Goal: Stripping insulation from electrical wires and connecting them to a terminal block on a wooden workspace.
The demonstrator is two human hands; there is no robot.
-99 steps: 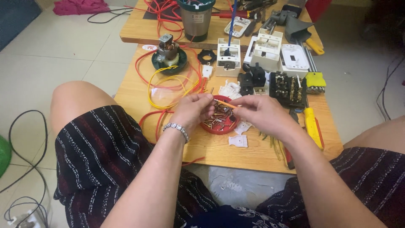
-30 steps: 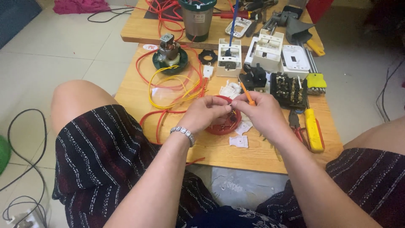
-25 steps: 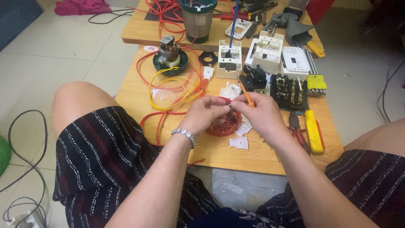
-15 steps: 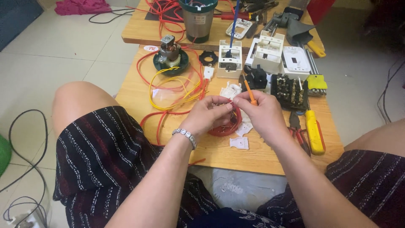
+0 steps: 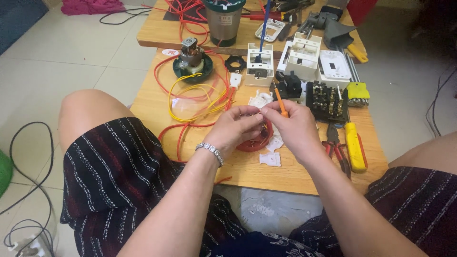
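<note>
My left hand and my right hand meet fingertip to fingertip over a round red plastic part on the low wooden table. The left fingers pinch something small at the part's top edge; what it is cannot be made out. My right hand holds a small orange-handled screwdriver, its handle pointing up and away. Red wires and yellow wires run from under my hands to the left. A bracelet is on my left wrist.
White plastic pieces lie beside the red part. Red-handled pliers and a yellow-handled tool lie at right. Behind are a black terminal block, white switch housings, a small motor and a metal cylinder. Cables lie on the tiled floor.
My hands have drawn closer over the red part. The screwdriver, earlier held level between both hands, now stands upright in my right hand alone.
</note>
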